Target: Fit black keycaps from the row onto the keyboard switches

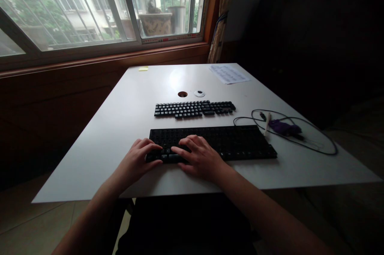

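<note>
A black keyboard (pixel 240 141) lies near the table's front edge. Most of its upper area looks bare of keycaps, while some keycaps show along the bottom row. My left hand (pixel 139 157) rests at its left end, thumb and index finger apart, fingertips on the lower left keys. Just right of it, my right hand (pixel 199 157) lies over the front edge with fingers spread; its index finger reaches toward a keycap (pixel 167 151). Whether anything small is under the fingertips is hidden. Beyond the keyboard, loose black keycaps (pixel 189 109) are laid out in rows.
On the right, a black cable (pixel 315 122) loops around a dark purple bundle (pixel 285 127) and a pale stick-like tool (pixel 267 124). Printed sheets (pixel 229 74) and a yellow sticky note (pixel 143 68) lie at the back of the white table (pixel 105 127). A round cable hole (pixel 183 94) sits behind the keycaps.
</note>
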`<act>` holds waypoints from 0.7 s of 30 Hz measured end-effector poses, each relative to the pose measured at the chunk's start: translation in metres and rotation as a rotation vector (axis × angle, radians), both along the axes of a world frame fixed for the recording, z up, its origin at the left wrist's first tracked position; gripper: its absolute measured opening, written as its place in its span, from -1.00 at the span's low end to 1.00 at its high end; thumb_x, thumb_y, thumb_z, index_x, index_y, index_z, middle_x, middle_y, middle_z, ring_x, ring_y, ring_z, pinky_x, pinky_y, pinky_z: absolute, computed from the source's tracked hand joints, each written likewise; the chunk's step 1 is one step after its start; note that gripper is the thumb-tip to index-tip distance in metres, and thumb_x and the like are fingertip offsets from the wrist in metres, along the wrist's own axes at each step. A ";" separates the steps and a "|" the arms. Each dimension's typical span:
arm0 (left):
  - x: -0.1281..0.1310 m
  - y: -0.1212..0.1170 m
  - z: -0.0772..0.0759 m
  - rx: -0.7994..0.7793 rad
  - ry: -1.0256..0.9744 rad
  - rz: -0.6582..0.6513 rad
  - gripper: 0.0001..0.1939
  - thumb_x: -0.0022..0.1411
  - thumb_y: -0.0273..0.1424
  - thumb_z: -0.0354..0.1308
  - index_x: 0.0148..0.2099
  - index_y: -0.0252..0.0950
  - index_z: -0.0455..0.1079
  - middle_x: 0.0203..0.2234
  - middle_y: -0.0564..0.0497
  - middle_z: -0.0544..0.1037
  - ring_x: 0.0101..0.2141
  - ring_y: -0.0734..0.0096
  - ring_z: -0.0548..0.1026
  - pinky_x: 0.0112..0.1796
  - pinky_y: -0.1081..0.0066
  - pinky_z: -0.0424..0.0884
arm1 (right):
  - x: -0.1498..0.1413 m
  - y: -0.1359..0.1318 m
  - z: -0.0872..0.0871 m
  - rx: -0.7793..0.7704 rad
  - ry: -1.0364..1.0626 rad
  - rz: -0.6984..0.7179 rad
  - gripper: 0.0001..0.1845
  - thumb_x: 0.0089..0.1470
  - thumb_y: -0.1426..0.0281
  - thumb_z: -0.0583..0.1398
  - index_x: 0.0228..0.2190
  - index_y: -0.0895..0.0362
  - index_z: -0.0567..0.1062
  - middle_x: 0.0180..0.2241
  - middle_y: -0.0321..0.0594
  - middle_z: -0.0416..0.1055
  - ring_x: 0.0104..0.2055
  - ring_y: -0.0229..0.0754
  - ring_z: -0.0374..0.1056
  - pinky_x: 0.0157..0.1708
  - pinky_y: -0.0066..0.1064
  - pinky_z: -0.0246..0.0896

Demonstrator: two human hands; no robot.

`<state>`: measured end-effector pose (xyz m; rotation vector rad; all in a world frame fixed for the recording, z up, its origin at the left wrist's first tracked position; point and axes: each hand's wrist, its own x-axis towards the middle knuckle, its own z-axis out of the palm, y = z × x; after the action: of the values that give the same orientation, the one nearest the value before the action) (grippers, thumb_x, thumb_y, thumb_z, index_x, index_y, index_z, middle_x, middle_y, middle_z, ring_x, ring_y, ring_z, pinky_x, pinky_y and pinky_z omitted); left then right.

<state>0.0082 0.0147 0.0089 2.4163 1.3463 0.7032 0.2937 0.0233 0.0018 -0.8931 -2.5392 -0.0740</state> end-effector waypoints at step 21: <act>-0.004 -0.003 -0.008 0.013 -0.109 0.010 -0.68 0.32 -0.29 0.29 0.10 -0.12 0.46 -0.08 -0.06 0.50 -0.02 0.16 0.42 0.01 0.13 0.43 | -0.001 0.001 -0.003 -0.030 0.039 0.000 -0.53 0.23 0.20 0.25 0.15 -0.03 0.47 0.10 -0.09 0.39 0.15 0.09 0.21 0.13 0.02 0.19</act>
<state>0.0046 0.0113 0.0011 2.3464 1.3154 0.8361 0.2931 0.0240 -0.0012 -0.8979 -2.5104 -0.0180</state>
